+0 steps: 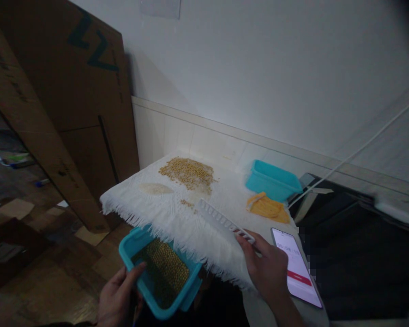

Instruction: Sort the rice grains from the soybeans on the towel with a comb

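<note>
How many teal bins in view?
2: one held teal bin in the left hand, beans inside; the other teal bin on the white cloth, beside the yellow cloth.

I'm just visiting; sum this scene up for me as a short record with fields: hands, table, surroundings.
Left hand: grips blue tub holding beans
Right hand: holds white ridged strip
Table cover: white fringed cloth
On table: bean pile, second tub, yellow fabric, phone
Left side: cardboard box
</note>
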A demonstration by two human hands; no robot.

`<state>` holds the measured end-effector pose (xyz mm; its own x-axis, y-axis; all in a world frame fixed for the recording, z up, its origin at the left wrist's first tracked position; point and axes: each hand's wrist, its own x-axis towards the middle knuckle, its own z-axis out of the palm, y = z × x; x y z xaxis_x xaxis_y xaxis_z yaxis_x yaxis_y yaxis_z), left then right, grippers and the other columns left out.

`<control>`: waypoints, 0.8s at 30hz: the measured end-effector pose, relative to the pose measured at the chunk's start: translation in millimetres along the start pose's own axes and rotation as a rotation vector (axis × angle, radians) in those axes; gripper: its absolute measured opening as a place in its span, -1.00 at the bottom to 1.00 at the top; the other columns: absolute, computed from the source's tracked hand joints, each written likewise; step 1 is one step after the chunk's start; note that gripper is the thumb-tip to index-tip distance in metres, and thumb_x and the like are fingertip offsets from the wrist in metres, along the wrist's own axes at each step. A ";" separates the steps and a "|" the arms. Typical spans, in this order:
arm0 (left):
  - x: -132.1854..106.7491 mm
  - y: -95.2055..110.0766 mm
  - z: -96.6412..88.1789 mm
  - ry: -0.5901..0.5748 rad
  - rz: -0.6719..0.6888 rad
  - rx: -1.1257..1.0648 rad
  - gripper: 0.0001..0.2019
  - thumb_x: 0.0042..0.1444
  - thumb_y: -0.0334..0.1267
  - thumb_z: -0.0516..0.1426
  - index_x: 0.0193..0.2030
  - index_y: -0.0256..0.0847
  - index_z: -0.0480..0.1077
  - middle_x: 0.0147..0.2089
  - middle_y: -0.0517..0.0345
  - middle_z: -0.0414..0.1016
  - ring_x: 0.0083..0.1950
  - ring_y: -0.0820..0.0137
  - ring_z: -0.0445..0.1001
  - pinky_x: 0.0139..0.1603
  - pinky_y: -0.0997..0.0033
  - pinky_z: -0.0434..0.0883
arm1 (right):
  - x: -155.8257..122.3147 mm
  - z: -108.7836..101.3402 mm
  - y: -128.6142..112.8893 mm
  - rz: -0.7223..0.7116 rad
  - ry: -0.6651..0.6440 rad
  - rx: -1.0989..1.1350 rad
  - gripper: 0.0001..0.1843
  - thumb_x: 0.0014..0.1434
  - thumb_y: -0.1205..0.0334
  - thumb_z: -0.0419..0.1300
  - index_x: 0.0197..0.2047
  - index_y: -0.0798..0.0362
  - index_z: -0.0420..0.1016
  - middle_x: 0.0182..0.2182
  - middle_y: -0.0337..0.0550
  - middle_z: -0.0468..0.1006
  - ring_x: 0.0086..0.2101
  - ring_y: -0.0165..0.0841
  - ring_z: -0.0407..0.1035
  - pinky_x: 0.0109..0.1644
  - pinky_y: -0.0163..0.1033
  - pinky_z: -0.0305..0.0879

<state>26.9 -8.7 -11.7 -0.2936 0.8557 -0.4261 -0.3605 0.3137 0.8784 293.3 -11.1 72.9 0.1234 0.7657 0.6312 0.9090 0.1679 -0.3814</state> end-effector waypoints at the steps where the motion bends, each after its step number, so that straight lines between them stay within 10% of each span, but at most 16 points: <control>1: 0.1 -0.4 -0.1 0.003 -0.002 -0.004 -0.66 -0.29 0.00 0.31 -0.62 -0.19 0.33 -0.85 0.36 0.21 -0.83 0.54 0.11 -0.84 0.58 0.05 | 1.3 2.9 4.4 0.017 0.007 -0.004 -0.68 0.23 0.08 0.05 -0.29 0.03 0.59 -0.41 -0.17 0.65 -0.46 -0.32 0.55 -0.42 -0.38 0.40; 24: 1.5 -1.6 -2.2 -0.007 0.010 -0.017 -0.65 -0.31 -0.01 0.33 -0.63 -0.20 0.33 -0.86 0.37 0.21 -0.84 0.53 0.13 -0.84 0.57 0.07 | 4.9 9.4 -0.2 0.041 -0.042 -0.028 -0.68 0.22 0.07 0.05 -0.30 0.01 0.59 -0.44 -0.22 0.65 -0.45 -0.31 0.55 -0.40 -0.35 0.37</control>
<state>25.2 -8.9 -14.2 -0.2912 0.8617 -0.4156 -0.3729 0.2979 0.8787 290.0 -1.5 69.8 0.1442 0.7970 0.5866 0.9145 0.1191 -0.3866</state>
